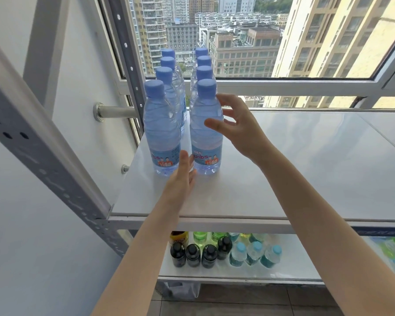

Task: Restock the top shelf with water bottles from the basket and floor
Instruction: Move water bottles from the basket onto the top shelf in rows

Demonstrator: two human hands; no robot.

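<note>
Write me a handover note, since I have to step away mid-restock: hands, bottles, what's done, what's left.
Left hand: open, fingers straight, low by the feet of the two front bottles, holding nothing.
Right hand: open, fingers spread beside the front right bottle; contact unclear.
Water bottles: eight upright in two rows of four at the left end of the top shelf.
Done: those eight are placed.
Left: fill the bare shelf to the right. The basket and floor stock are not in view, so the remaining count is unknown.
</note>
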